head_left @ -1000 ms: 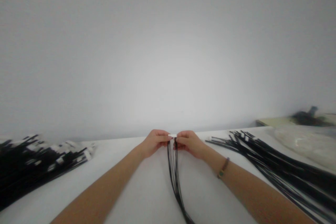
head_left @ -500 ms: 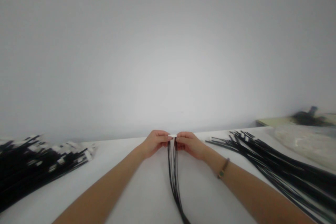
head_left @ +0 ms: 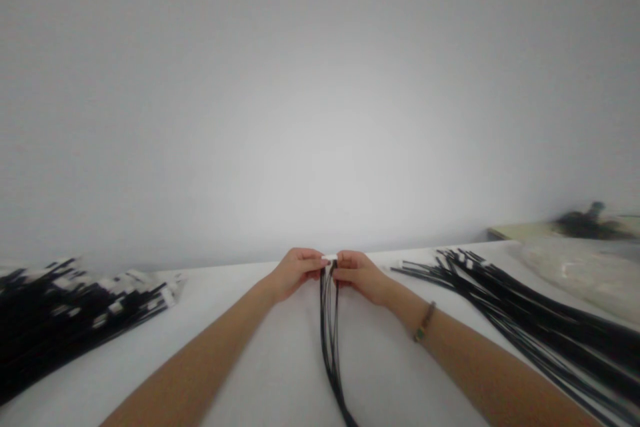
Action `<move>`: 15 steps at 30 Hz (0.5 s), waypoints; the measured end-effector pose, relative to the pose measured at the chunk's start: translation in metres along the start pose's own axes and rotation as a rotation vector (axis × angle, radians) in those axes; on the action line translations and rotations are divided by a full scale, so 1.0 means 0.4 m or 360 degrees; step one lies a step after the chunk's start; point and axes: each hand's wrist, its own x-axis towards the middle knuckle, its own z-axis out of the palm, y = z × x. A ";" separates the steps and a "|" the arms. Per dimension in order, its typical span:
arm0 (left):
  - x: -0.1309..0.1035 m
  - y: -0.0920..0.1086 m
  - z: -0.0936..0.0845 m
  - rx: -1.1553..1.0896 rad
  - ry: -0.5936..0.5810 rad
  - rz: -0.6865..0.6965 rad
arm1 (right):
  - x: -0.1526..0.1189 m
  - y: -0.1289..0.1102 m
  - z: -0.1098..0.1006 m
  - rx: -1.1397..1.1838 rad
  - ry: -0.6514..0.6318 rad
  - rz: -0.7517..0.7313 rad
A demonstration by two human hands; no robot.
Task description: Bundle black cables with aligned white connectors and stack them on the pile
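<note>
Connector (head_left: 329, 257): small, white; held between both hands near the middle of the table's far edge in view. Clearance above the table (head_left: 280, 360) cannot be told.
Connector axis: long axis runs left to right, roughly parallel to the far edge. Wire side points toward the near edge; opposite side points toward the wall (head_left: 320, 113). Face detail is too small to read.
Wires (head_left: 331, 340): thin, black; several strands leave the connector in two groups, spread apart below the fingers, then converge and curve slightly right toward the near edge.
Left hand (head_left: 293, 273): thumb and forefinger closed together on the connector's left end.
Right hand (head_left: 363, 275): thumb and forefinger closed at the connector's right end, beside the wire exits. Whether they clamp the housing, a wire or both cannot be told.
Step in hand: judged to be fine fingertip work where wires meet connector.
Next move: judged to call for a steady left-hand pinch, small right-fingertip adjustment and slack in the wires.
Left pile (head_left: 50, 333): black cables with white end pieces, toward the table's left edge; ends point toward the far edge and inward.
Right bundle (head_left: 540, 327): black cables, running from the far edge toward the near right corner.
Plastic bag (head_left: 585, 277): translucent, blurred; beyond the right bundle, near the far right corner.
</note>
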 end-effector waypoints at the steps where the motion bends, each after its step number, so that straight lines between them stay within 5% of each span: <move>1: 0.002 -0.002 -0.001 0.0014 0.0000 0.0005 | 0.000 0.000 0.001 0.0004 0.0016 0.0000; 10: 0.005 -0.012 0.001 0.0111 0.0004 0.0054 | -0.006 -0.005 0.003 0.0085 0.0147 -0.0036; 15: -0.002 0.001 -0.003 -0.0233 -0.0017 -0.0042 | -0.008 -0.004 0.002 0.0045 0.0121 -0.0124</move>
